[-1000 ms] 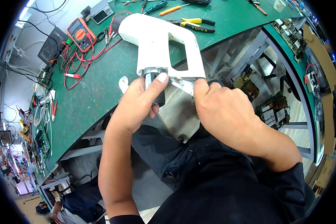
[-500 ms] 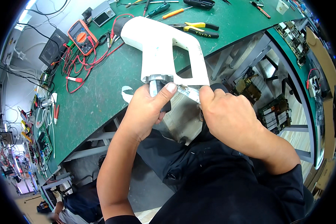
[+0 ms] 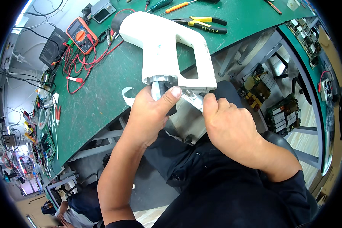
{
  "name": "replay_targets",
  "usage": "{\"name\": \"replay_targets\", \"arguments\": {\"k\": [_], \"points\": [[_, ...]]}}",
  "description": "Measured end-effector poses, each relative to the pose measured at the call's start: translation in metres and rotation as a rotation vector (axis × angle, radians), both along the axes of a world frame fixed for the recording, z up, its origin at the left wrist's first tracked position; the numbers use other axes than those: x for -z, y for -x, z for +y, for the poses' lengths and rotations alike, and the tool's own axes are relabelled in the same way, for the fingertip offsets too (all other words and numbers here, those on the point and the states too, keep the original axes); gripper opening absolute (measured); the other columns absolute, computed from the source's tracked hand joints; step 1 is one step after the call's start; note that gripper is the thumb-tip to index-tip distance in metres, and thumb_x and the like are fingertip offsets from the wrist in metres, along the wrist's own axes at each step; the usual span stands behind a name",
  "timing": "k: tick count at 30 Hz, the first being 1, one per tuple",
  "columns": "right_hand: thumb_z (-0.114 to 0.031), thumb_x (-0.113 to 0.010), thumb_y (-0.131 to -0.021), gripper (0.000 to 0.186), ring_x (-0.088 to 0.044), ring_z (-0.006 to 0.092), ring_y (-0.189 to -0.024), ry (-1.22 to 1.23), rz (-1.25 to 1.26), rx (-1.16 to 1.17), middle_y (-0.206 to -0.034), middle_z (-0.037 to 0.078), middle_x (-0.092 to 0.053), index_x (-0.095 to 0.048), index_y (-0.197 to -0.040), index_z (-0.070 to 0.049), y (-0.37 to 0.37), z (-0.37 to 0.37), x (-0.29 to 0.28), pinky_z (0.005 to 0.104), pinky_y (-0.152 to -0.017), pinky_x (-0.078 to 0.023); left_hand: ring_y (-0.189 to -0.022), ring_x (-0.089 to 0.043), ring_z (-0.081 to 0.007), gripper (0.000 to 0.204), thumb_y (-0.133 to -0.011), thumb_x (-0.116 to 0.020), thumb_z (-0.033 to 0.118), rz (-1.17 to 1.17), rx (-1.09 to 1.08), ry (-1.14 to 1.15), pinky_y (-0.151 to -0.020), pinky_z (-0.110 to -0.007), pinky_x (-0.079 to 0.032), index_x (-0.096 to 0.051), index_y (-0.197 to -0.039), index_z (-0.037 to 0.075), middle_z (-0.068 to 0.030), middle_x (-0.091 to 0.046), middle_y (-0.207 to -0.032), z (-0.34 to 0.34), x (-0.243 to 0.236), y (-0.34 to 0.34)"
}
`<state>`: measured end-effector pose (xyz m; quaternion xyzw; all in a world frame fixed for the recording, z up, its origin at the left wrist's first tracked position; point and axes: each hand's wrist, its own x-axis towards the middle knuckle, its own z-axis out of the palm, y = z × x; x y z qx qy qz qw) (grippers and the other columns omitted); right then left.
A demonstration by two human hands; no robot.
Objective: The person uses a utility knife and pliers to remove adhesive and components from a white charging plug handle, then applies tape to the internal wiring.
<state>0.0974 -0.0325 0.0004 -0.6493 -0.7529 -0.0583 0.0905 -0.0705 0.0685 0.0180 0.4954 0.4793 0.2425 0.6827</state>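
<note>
A white gun-shaped device [image 3: 160, 57], with a loop handle and a dark round cap at its far end, extends over the bench's edge. My left hand [image 3: 150, 114] is closed around the black and grey part that comes out of its near end, the thumb lying toward the handle. My right hand [image 3: 231, 129] is closed just below the handle's foot. Between the thumb of the left hand and the right fingers shows a shiny silvery strip [image 3: 193, 100]; its right end is hidden in the right fingers, and I cannot tell its kind.
Yellow-and-black pliers [image 3: 205, 24] and an orange screwdriver [image 3: 176, 7] lie on the green bench [image 3: 98, 87]. An orange multimeter [image 3: 81, 36] with tangled red leads lies at the left. A curled white scrap [image 3: 127, 95] is near the bench's edge. Circuit boards [image 3: 283, 117] are at lower right.
The silvery strip and my right fingers have shifted slightly down, away from the handle's foot. The whole view has moved a little. My left hand keeps its grip.
</note>
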Motion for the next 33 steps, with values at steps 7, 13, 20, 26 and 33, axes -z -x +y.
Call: {"name": "replay_targets", "arguments": {"k": [7, 13, 20, 26, 33], "points": [[-0.010, -0.064, -0.083, 0.022, -0.068, 0.0213, -0.055, 0.098, 0.046, -0.058, -0.066, 0.010, -0.063, -0.053, -0.096, 0.003, -0.014, 0.005, -0.020, 0.0311, -0.045, -0.053, -0.050, -0.038, -0.0030, 0.046, -0.089, -0.075, 0.042, 0.096, 0.030, -0.002, -0.041, -0.020, -0.030, -0.059, -0.103, 0.001, 0.0040, -0.048, -0.071, 0.003, -0.004, 0.001], [-0.008, -0.065, -0.082, 0.024, -0.069, 0.0283, -0.057, 0.215, 0.125, -0.140, -0.070, 0.016, -0.066, -0.052, -0.097, 0.006, -0.024, 0.013, -0.038, 0.0351, -0.050, -0.055, -0.054, -0.047, -0.0070, 0.055, -0.085, -0.077, 0.049, 0.168, 0.107, -0.005, -0.043, -0.022, -0.039, -0.060, -0.099, -0.001, 0.0004, -0.052, -0.073, 0.010, -0.009, 0.006], [-0.008, -0.063, -0.083, 0.024, -0.070, 0.0290, -0.059, 0.237, 0.177, -0.109, -0.071, 0.016, -0.066, -0.052, -0.098, 0.006, -0.021, 0.010, -0.030, 0.0359, -0.050, -0.056, -0.061, -0.052, -0.0113, 0.049, -0.086, -0.075, 0.045, 0.176, 0.060, 0.065, -0.051, -0.026, -0.045, -0.062, -0.100, -0.001, -0.0034, -0.056, -0.081, 0.009, -0.018, -0.002], [-0.009, -0.062, -0.084, 0.022, -0.070, 0.0278, -0.059, 0.215, 0.166, -0.096, -0.070, 0.015, -0.065, -0.052, -0.098, 0.006, -0.018, 0.008, -0.024, 0.0350, -0.050, -0.056, -0.059, -0.047, -0.0077, 0.043, -0.088, -0.074, 0.040, 0.079, 0.053, 0.050, -0.049, -0.021, -0.039, -0.061, -0.100, 0.000, -0.0002, -0.053, -0.078, 0.008, -0.009, 0.000], [-0.008, -0.061, -0.085, 0.019, -0.069, 0.0263, -0.056, 0.181, 0.158, -0.090, -0.069, 0.015, -0.064, -0.052, -0.096, 0.005, -0.019, 0.009, -0.024, 0.0342, -0.047, -0.055, -0.055, -0.043, -0.0044, 0.049, -0.088, -0.075, 0.044, 0.105, 0.058, -0.024, -0.046, -0.020, -0.037, -0.059, -0.102, 0.000, 0.0017, -0.051, -0.074, 0.005, -0.004, 0.002]]}}
